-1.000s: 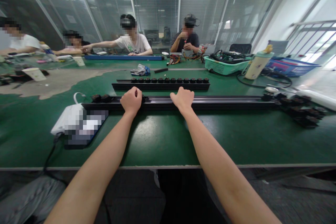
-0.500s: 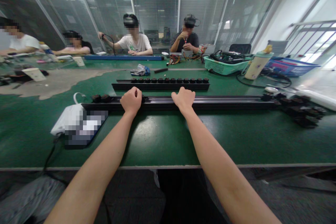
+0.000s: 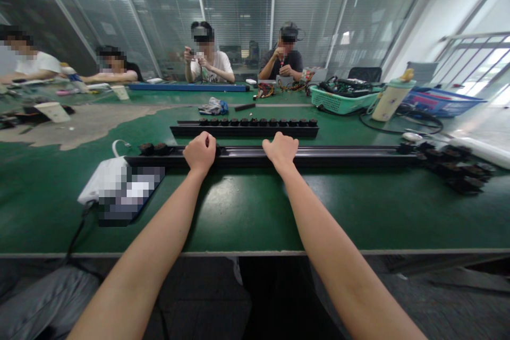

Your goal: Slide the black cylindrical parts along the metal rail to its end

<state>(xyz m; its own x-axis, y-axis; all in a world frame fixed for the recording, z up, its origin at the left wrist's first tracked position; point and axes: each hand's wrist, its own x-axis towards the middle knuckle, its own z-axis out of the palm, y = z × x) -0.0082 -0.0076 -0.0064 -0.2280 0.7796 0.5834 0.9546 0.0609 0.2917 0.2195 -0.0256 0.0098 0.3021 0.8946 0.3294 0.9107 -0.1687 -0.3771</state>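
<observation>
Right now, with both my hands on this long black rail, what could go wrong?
1. The long black rail runs far past your right hand; sliding it could knock the loose black modules at its right end.
2. The two modules sitting at its left end might shift if it tilts.
3. Your left hand is fisted over a part; fingers could get pinched.

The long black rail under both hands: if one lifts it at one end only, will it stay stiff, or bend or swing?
The long black rail looks rigid and straight, so it probably stays stiff. Being so long, it would likely swing. The black round parts on it might slide.
</observation>
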